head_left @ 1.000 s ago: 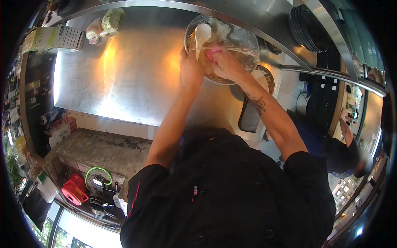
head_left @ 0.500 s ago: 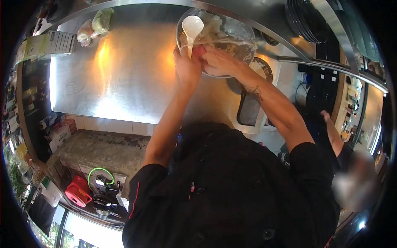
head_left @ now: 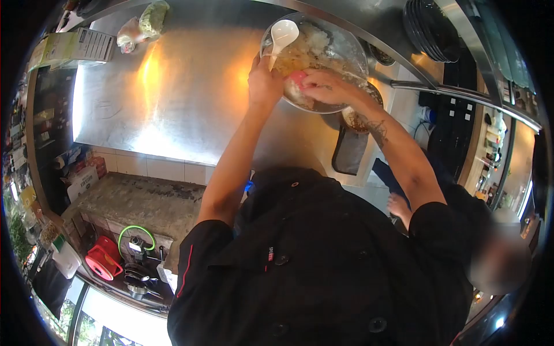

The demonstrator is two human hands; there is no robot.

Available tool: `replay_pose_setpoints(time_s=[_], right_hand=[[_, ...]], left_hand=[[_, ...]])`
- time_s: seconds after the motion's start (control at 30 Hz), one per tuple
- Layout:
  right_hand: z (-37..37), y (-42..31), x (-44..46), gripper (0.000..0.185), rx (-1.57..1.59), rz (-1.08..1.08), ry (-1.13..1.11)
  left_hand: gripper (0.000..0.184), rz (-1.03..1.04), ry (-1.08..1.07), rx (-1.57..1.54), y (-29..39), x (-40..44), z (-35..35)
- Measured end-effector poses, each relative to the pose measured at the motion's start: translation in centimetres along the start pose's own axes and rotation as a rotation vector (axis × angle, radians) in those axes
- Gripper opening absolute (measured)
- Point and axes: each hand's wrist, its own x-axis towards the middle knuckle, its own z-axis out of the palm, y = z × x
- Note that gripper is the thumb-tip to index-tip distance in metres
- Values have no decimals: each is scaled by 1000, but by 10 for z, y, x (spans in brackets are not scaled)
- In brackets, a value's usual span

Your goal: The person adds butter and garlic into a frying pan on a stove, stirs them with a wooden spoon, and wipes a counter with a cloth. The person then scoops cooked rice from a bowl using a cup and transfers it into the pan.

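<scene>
A large round bowl (head_left: 360, 72) stands at the back of the steel counter, with pale, rice-like food (head_left: 314, 43) in it. My left hand (head_left: 265, 86) is closed at the bowl's left rim, around the handle of a white spoon (head_left: 284, 34) whose head points up over the bowl. Inside the near part of the bowl, my right hand (head_left: 326, 86) grips a small pinkish-red piece (head_left: 298, 78); what kind of thing it is, I cannot make out. Its lower part meets the food or the bowl's inner wall.
Beside the bowl, a round pan (head_left: 355, 120) and a dark tray (head_left: 349, 153) lie to the right. Plastic bags (head_left: 153, 20) and a box (head_left: 86, 46) sit at the far left. A steel shelf with stacked dark plates (head_left: 430, 29) hangs overhead. Another person (head_left: 450, 213) is close on the right.
My right hand has moved right, away from my left hand, with the pinkish-red piece, uncovering more of it. The view has shifted slightly. The other person's arm has come nearer my right elbow.
</scene>
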Motion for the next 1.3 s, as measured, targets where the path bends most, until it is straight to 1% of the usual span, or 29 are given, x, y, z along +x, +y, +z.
replay_pose_setpoints(time_s=[0.03,0.1,0.13,0.17,0.23,0.27,0.3,0.33,0.4,0.43,0.5,0.57,0.63,0.67,0.7,0.77,0.83,0.9,0.93,0.97,1.0,1.03,1.07,1.1,1.13,1.17,1.2,1.27,1.3], right_hand=[[-1,5,-3,24,-5,-6,2],[-10,3,-5,20,326,265,-31],[-23,4,-11,17,355,313,-90],[-19,8,-16,17,353,307,-95],[2,34,-25,16,1063,427,181],[8,38,-23,13,1139,420,223],[11,43,-27,13,1140,422,232],[15,46,-32,11,1207,435,247],[16,32,-36,10,1313,446,258],[19,30,-39,10,1316,441,270],[29,35,-44,8,1447,362,248],[36,39,-46,8,1458,358,284],[41,33,-50,8,1403,363,347],[34,21,-49,17,1352,424,375],[29,13,-51,17,1356,412,389],[23,-1,-53,21,1359,471,403],[23,-6,-56,24,1394,452,425],[25,-5,-60,26,1423,432,455],[31,1,-61,29,1494,442,480],[36,11,-63,31,1564,452,511],[39,15,-63,23,1595,409,490],[42,19,-64,16,1577,467,534],[44,13,-62,11,1559,525,589],[54,21,-59,13,1589,508,578],[60,28,-57,21,1619,485,580],[56,16,-56,26,1612,383,541],[55,4,-55,31,1595,287,506],[74,14,-46,42,1554,137,537],[87,28,-36,43,1638,200,481]], left_hand=[[57,5,6,1,-2,2,-1],[58,75,3,8,-13,5,2],[58,74,13,10,-20,4,2],[57,68,-17,35,-25,3,2],[56,65,-44,62,-26,5,-3],[56,101,-47,42,-25,5,-6],[56,139,-53,18,-22,3,-7],[56,144,-60,14,-19,2,-7],[56,71,-95,91,-14,2,-8],[56,80,-102,92,-12,0,-9],[55,82,-86,186,-8,-4,-13],[55,119,-124,224,0,-10,-28],[55,154,-160,266,8,-17,-40],[56,158,-193,246,11,-18,-44],[57,162,-225,227,14,-18,-48],[57,169,-260,253,19,-19,-50],[57,179,-287,280,23,-22,-47],[54,313,-257,348,29,-25,-40],[57,255,-297,367,35,-28,-39],[57,282,-301,361,39,-29,-38],[61,244,-216,295,35,-31,-34],[67,209,-135,226,31,-33,-31],[70,82,-116,135,15,-35,-26],[71,-65,-138,-26,8,-37,-28],[72,-214,-137,-185,2,-39,-31],[71,-389,-189,-410,1,-41,-34],[69,-390,-90,-465,6,-42,-32],[70,-486,-114,-481,-19,-41,-38],[69,-557,-98,-452,-26,-43,-39]])
